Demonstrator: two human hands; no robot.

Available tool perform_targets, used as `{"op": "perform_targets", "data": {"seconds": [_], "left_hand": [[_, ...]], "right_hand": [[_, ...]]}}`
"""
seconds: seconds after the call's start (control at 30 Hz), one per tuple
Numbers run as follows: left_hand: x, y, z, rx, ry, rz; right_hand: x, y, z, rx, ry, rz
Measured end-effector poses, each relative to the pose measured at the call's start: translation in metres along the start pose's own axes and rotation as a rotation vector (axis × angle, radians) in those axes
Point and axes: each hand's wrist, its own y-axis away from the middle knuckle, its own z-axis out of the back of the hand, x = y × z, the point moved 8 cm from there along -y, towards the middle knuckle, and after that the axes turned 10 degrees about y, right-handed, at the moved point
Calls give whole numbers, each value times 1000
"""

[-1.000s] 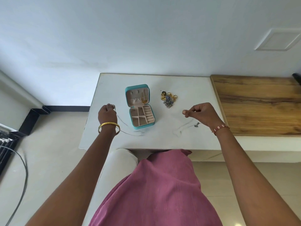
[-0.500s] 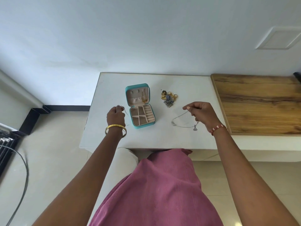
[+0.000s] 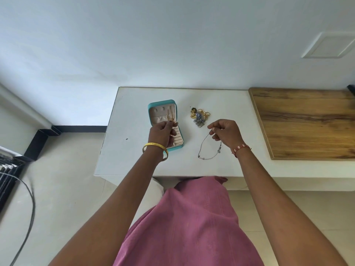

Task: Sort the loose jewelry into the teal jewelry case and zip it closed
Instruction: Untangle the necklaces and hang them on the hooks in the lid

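The teal jewelry case lies open on the white table, lid back, beige compartments showing. My left hand, with a gold bangle on its wrist, hovers over the case's tray and pinches a small piece at its fingertips; I cannot make out what it is. To the right, my right hand pinches a thin silver necklace, whose chain droops in a loop onto the table with a small pendant under the wrist. A pile of loose jewelry, gold and silver pieces, lies just right of the case.
A wooden board covers the surface right of the white table. My pink garment fills the lower middle of the view. On the floor at the left are a black rack and a dark cable.
My left hand has moved right from the table's left side to above the open case. My right hand has shifted slightly left and the necklace has slackened into a loop on the table.
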Motion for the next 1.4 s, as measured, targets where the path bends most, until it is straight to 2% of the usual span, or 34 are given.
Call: {"op": "perform_targets", "data": {"seconds": [0.17,0.3,0.4,0.47,0.57,0.7,0.77,0.87,1.0,1.2,1.3,1.4], "left_hand": [[-2,7,-14,120,-24,32],[1,12,-18,152,-43,63],[3,18,-20,163,-81,60],[2,23,-21,165,-80,58],[-4,32,-25,186,-59,52],[-24,45,-31,232,116,50],[-39,51,-29,255,191,36],[-58,58,-19,263,284,18],[-71,63,14,155,416,28],[-67,73,54,24,533,67],[-63,74,69,-40,550,80],[-57,74,77,-77,571,100]], "right_hand": [[-18,-1,-16,26,96,-31],[-19,-1,-16,-1,139,-48],[-14,1,-17,48,305,-35],[-3,8,-18,64,312,-2],[24,25,-28,133,105,60],[52,56,-59,362,-460,-46],[63,70,-68,475,-574,-42],[73,85,-70,583,-598,-8],[76,91,-45,535,-555,85],[65,90,-9,401,-492,64],[59,90,7,338,-546,43],[61,91,18,330,-527,62]]}}
